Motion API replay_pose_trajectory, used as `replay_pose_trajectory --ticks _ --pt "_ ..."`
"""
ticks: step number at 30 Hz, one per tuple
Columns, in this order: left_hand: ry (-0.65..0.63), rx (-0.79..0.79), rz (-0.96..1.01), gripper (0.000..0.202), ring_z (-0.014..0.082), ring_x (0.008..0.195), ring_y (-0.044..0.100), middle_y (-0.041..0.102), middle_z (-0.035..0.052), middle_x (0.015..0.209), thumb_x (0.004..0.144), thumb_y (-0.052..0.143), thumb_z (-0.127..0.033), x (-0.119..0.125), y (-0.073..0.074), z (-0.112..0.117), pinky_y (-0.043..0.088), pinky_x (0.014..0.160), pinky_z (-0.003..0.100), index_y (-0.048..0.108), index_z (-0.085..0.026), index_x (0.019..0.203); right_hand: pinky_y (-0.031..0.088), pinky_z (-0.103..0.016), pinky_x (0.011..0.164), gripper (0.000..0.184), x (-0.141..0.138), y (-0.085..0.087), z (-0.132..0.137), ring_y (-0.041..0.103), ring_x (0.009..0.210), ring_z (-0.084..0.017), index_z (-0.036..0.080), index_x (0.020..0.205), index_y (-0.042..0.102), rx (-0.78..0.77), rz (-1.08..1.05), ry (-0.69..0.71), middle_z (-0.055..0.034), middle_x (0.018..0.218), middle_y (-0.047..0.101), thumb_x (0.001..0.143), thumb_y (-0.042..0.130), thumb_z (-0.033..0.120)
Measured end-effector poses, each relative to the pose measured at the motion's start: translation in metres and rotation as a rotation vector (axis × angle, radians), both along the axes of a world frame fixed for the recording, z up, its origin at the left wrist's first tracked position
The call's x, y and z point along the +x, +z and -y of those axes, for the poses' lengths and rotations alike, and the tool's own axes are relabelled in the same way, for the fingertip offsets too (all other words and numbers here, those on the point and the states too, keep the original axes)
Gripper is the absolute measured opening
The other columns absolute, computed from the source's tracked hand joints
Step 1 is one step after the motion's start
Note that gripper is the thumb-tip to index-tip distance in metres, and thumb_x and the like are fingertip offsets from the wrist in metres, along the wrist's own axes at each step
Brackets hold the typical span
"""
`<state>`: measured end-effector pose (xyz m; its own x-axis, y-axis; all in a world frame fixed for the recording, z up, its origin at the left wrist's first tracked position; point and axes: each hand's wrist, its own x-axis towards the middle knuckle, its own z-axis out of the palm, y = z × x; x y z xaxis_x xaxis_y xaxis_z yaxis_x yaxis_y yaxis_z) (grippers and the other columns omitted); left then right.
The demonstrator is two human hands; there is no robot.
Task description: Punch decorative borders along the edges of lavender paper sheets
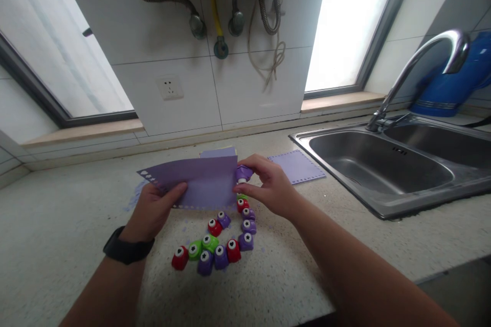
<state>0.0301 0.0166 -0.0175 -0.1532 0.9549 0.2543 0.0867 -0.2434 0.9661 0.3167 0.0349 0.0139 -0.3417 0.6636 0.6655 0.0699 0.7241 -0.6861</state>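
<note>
My left hand (pixel 155 209) grips the lower left part of a purple paper sheet (pixel 199 181), held above the counter; punched holes run along the sheet's left and bottom edges. My right hand (pixel 268 189) pinches a small purple paper punch (pixel 243 173) pressed against the sheet's right edge. Below the sheet, several small red, green and purple punches (pixel 220 245) lie in a curved row on the speckled counter (pixel 76 235). A black watch (pixel 126 250) sits on my left wrist.
A second purple sheet (pixel 297 166) lies flat on the counter beside the steel sink (pixel 383 168) with its tap (pixel 418 61). A blue container (pixel 452 87) stands behind the sink. Small paper bits (pixel 134 199) lie left of the sheet. A wall socket (pixel 169 87) and hoses (pixel 215 5) are behind.
</note>
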Motion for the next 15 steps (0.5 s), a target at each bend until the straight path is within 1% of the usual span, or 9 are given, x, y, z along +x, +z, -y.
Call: replay_pose_trajectory --ticks 2,4,7,10,12,15 --pt "-0.038 -0.011 0.023 0.037 0.0267 0.096 0.072 0.079 0.0071 0.108 0.073 0.085 -0.038 0.000 0.001 0.001 0.056 0.090 0.038 0.079 -0.018 0.104 0.049 -0.036 0.076 0.033 0.000 0.000 -0.002 0.059 0.081 -0.018 0.023 0.104 0.070 -0.068 0.023 0.002 -0.0032 0.092 0.064 0.078 0.084 0.037" --pt "-0.050 -0.025 0.038 0.036 0.0258 0.093 0.073 0.079 0.0075 0.107 0.073 0.085 -0.036 -0.001 0.002 0.001 0.058 0.087 0.036 0.078 -0.017 0.104 0.049 -0.036 0.076 0.033 0.000 -0.001 -0.003 0.059 0.080 -0.017 0.022 0.103 0.071 -0.128 0.044 0.013 -0.0035 0.092 0.064 0.077 0.084 0.037" --pt "-0.068 -0.070 0.048 0.037 0.0239 0.081 0.073 0.080 0.0081 0.101 0.073 0.085 -0.036 -0.001 0.003 0.001 0.060 0.076 0.034 0.077 -0.015 0.102 0.051 -0.038 0.078 0.033 -0.001 -0.004 -0.006 0.059 0.080 -0.018 0.021 0.102 0.073 -0.227 0.074 0.040 -0.0040 0.090 0.064 0.075 0.085 0.037" --pt "-0.090 -0.103 0.051 0.036 0.0210 0.073 0.072 0.080 0.0060 0.092 0.075 0.084 -0.036 0.000 0.006 0.001 0.060 0.066 0.030 0.075 -0.016 0.103 0.052 -0.038 0.077 0.040 -0.001 -0.010 -0.010 0.060 0.080 -0.019 0.021 0.105 0.073 -0.367 0.088 0.075 -0.0036 0.088 0.065 0.071 0.087 0.037" --pt "-0.104 -0.114 0.046 0.037 0.0205 0.073 0.072 0.079 0.0051 0.091 0.076 0.083 -0.036 0.002 0.008 0.002 0.060 0.066 0.029 0.073 -0.017 0.106 0.052 -0.037 0.074 0.043 0.000 -0.014 -0.013 0.061 0.079 -0.018 0.021 0.107 0.072 -0.460 0.096 0.121 -0.0030 0.085 0.066 0.071 0.088 0.037" --pt "-0.132 -0.157 0.023 0.037 0.0214 0.074 0.073 0.079 0.0061 0.091 0.078 0.082 -0.037 0.005 0.012 0.004 0.061 0.068 0.032 0.071 -0.016 0.107 0.051 -0.033 0.071 0.034 0.001 -0.017 -0.017 0.060 0.076 -0.017 0.019 0.102 0.073 -0.550 0.112 0.205 -0.0027 0.082 0.066 0.077 0.083 0.040"
